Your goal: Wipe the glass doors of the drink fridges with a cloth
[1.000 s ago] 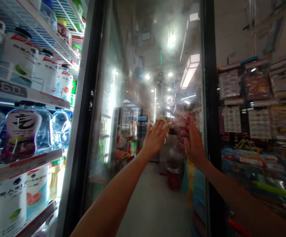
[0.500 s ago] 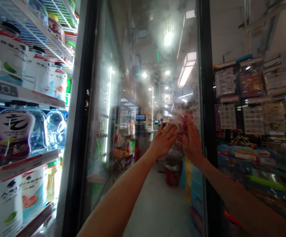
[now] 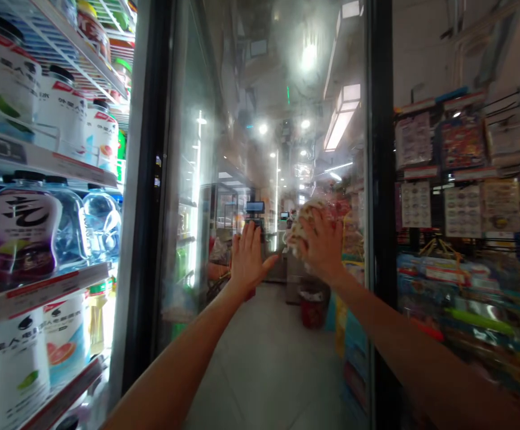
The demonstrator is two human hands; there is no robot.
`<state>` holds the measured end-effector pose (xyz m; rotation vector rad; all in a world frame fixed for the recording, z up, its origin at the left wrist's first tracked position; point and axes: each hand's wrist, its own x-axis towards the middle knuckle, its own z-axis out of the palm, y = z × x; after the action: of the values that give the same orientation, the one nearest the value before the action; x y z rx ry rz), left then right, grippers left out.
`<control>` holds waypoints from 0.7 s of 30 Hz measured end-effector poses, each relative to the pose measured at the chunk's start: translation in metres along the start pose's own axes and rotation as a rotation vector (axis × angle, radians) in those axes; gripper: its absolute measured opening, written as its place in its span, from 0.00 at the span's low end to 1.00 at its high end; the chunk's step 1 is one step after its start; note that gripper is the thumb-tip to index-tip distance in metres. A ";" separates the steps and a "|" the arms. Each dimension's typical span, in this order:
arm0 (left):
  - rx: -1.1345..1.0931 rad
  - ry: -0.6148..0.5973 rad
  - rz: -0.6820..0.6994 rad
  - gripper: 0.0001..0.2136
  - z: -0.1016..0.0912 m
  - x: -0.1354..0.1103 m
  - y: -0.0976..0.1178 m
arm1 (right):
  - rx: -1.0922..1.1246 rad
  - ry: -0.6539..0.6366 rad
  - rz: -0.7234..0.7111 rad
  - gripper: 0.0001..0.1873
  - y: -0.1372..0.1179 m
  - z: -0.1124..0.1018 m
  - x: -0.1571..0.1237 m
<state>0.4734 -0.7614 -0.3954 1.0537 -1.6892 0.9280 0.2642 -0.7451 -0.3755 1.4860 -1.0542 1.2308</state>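
A fogged glass door (image 3: 264, 334) with a dark frame stands in front of me. My right hand (image 3: 325, 248) presses a pale, spotted cloth (image 3: 294, 236) against the glass, right of the middle. Part of the cloth is hidden behind the palm and fingers. To the left, my left hand (image 3: 246, 257) is open on or just before the pane, fingers up and thumb out, holding nothing. Whether its palm touches the glass I cannot tell.
Lit cooler shelves (image 3: 76, 278) with several drink bottles (image 3: 24, 230) line the left side. The dark door frame (image 3: 382, 209) runs upright at right. Beyond it are hanging packets (image 3: 461, 143). Through the glass I see a red bin (image 3: 312, 310) and tiled floor.
The cloth, under my left hand before, is now under my right hand, which has shifted left. My left hand has come off the cloth and moved left and slightly down.
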 end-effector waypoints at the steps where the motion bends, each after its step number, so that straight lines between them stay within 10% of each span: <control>1: 0.032 -0.008 -0.073 0.35 -0.002 -0.006 -0.010 | -0.018 0.036 0.039 0.24 0.014 -0.003 0.001; 6: 0.123 -0.058 -0.151 0.32 -0.006 -0.023 -0.040 | -0.018 0.143 0.159 0.27 0.034 0.001 -0.001; 12: 0.174 -0.051 -0.102 0.32 -0.007 -0.026 -0.043 | 0.094 -0.148 -0.461 0.25 -0.033 0.024 -0.015; 18: 0.204 -0.078 -0.104 0.32 -0.005 -0.026 -0.043 | -0.025 0.157 0.147 0.27 0.028 0.009 0.048; 21: 0.213 -0.086 -0.111 0.31 -0.006 -0.026 -0.043 | -0.008 0.097 -0.041 0.26 0.011 0.015 0.043</control>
<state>0.5206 -0.7642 -0.4131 1.3324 -1.6088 1.0185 0.2630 -0.7651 -0.3333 1.4199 -0.9592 1.2558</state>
